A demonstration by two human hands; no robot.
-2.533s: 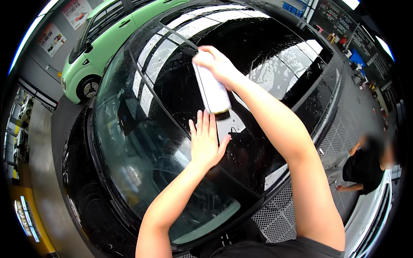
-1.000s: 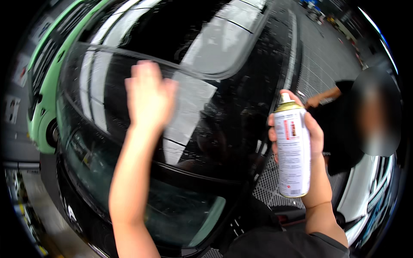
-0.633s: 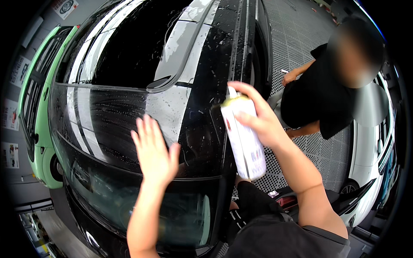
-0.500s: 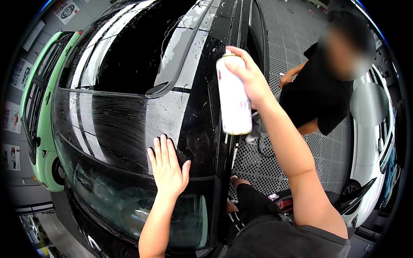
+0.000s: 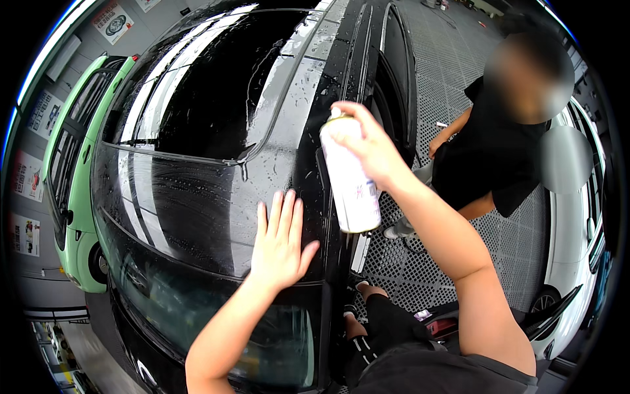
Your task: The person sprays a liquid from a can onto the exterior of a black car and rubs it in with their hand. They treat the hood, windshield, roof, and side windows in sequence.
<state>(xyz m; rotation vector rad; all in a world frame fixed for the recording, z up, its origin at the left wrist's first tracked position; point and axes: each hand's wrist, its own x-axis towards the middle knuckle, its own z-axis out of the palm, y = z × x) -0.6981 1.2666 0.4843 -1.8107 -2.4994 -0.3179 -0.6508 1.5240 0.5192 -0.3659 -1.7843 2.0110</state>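
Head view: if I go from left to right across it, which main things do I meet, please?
Green car → left hand → white spray can held by the right hand → co-worker in black → white car.

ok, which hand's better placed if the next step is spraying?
Right, I'd say: the right hand already grips the can, with a finger at the nozzle. The left hand holds nothing, fingers spread at the roof.

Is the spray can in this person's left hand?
No, the right hand holds the spray can, while the left hand is spread open.
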